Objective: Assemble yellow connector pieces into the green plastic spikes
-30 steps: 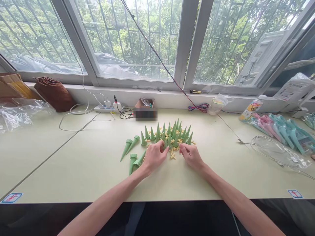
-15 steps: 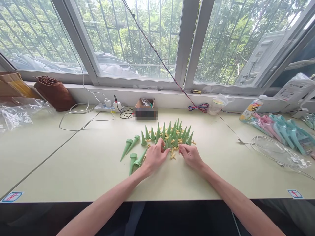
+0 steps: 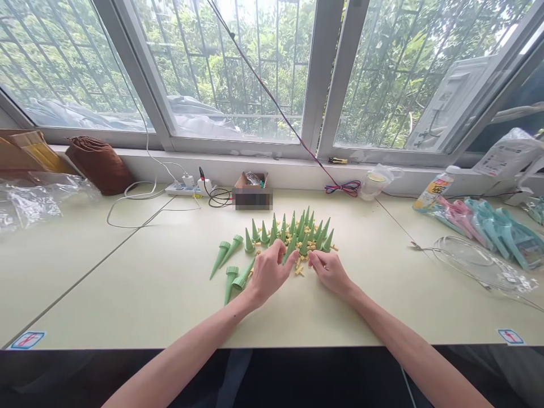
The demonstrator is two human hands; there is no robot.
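My left hand [image 3: 270, 272] is at the near side of a cluster of upright green plastic cone spikes [image 3: 304, 245]. Between its curled index finger and thumb, a tilted green spike [image 3: 290, 248] shows, its lower end partly hidden by the hand. Just to the right, my right hand [image 3: 329, 269] has its fingers pinched together; whatever they hold is hidden. Small yellow plastic fittings [image 3: 299, 271] lie between the hands and among the cones. Left of my left hand, several green spikes with ridged caps [image 3: 232, 272] rest on their sides.
A small open box [image 3: 253, 190] stands behind the cones, beside a power strip [image 3: 181, 188] with cables. Brown rolled material [image 3: 97, 164] and clear plastic bags [image 3: 38, 201] are at the left. On the right are a bottle [image 3: 436, 190], pink and teal plastic items [image 3: 495, 226] and a coiled cable [image 3: 463, 260].
My left thumb has lifted slightly away from the index finger, and more of the tilted green spike shows between them. My right hand stays pinched in nearly the same place.
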